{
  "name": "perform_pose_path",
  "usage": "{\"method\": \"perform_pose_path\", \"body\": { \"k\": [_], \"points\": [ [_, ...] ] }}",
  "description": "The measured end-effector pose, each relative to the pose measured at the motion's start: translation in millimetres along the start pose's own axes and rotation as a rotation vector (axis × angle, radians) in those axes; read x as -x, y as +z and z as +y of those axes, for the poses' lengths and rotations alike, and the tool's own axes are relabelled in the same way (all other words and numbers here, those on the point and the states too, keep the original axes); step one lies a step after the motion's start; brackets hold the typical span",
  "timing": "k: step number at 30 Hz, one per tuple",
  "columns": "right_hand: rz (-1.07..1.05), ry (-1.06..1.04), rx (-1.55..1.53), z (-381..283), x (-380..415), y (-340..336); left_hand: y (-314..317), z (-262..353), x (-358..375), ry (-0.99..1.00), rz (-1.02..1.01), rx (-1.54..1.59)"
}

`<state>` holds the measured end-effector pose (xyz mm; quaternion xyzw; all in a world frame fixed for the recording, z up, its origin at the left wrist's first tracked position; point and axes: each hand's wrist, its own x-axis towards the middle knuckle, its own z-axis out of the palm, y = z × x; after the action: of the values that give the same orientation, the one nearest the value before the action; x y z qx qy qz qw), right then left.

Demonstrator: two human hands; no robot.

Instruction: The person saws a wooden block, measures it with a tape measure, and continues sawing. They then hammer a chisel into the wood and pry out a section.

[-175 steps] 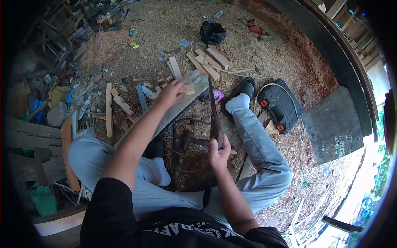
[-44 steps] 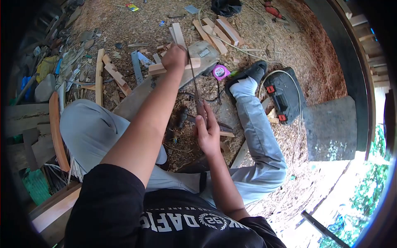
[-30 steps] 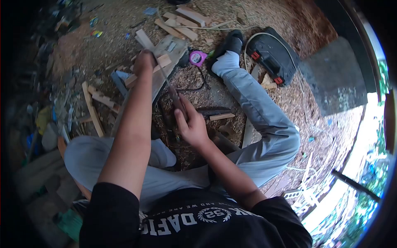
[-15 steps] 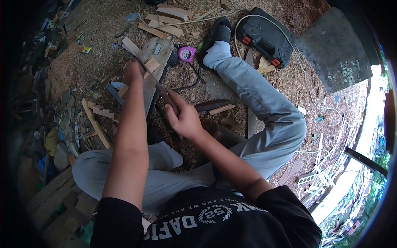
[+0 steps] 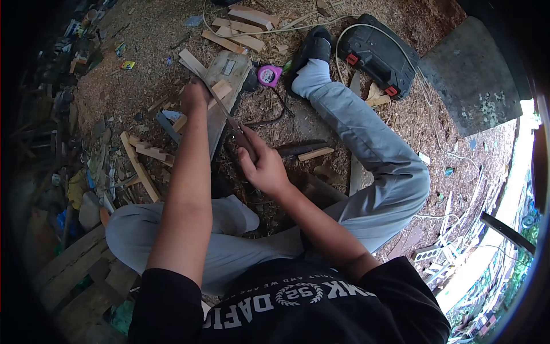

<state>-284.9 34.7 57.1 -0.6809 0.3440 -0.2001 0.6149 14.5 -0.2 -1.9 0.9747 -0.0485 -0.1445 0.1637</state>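
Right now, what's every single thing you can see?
Board: 1, grey, upper middle
Wood piece: 1, pale, across board
Long-bladed tool: 1, brown-handled, over wood piece
Tape measure: 1, pink, right of board
Wood offcuts: several, pale, near board
Case: 1, black, upper right
Cord: 1, cream, over case
Sheet: 1, grey, right of case
Shavings: uncountable, brownish, all around
Clutter: uncountable, mixed, left edge
Shoe: 1 clear, black, left of case
Socks: 2, white, middle
Trousers: 1 pair, grey, lower middle
Shirt: 1, black, bottom
Left fingers: count hidden, bare, over wood piece
Right fingers: several, bare, round long-bladed tool
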Motion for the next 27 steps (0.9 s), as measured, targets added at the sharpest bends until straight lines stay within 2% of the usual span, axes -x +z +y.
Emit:
{"method": "perform_pose_path", "body": {
  "k": [4,6,9,12,18,22,24,27],
  "points": [
    [0.067,-0.082,-0.052,7,17,-8,-6,4,-3,0.02,-0.005,-0.025],
    [0.021,-0.078,0.003,9,26,-14,-2,2,-2,0.044,0.031,-0.035],
    [0.053,-0.058,-0.031,7,5,-1,4,2,2,0.012,0.055,-0.017],
    [-0.006,-0.043,-0.053,-3,-10,-10,3,-4,-12,0.025,0.021,-0.014],
    [0.041,-0.094,-0.038,3,23,-21,4,0,-11,0.008,0.071,-0.034],
    [0.017,-0.092,0.01,-3,12,-14,-3,0,-11,-0.012,0.008,0.032],
    [0.004,-0.019,0.033,-9,14,-15,-4,1,-3,0.01,0.021,-0.027],
    [0.044,-0.146,0.001,-10,33,-24,-5,4,-1,0.009,0.039,-0.021]
  ]
}}
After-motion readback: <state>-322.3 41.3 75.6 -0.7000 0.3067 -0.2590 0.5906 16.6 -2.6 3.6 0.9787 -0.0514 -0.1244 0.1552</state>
